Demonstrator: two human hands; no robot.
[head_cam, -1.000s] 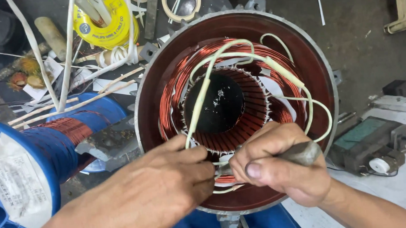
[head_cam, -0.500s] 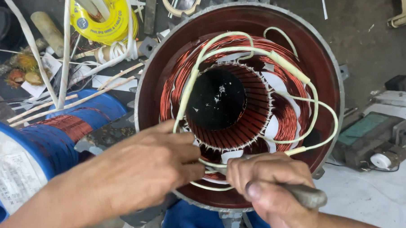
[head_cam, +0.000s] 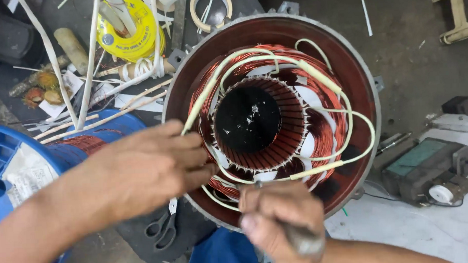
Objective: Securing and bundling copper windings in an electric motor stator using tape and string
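While the right hand point(head_cam: 281, 210) fists a metal tool point(head_cam: 300, 238) at the stator's point(head_cam: 356, 75) 6 o'clock, the left hand point(head_cam: 152, 165), fingers loosely curled, steadies cream sleeved leads point(head_cam: 347, 112) w/ fingertips. Risk: tool tip slips, nicks copper windings point(head_cam: 325, 136) & shorts coil.

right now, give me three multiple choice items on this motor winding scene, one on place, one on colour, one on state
1. Where do the scissors lie?
A. under the left hand, beside the motor housing
B. inside the bore
C. on the green device

2. What colour is the reel at top left?
A. red
B. yellow
C. black

3. How is the right hand?
A. flat and open
B. out of view
C. closed around a tool handle

Answers: 1 A, dark loops show below the left hand at the housing's lower left edge. 2 B, its round face is yellow. 3 C, the fingers wrap a grey handle.
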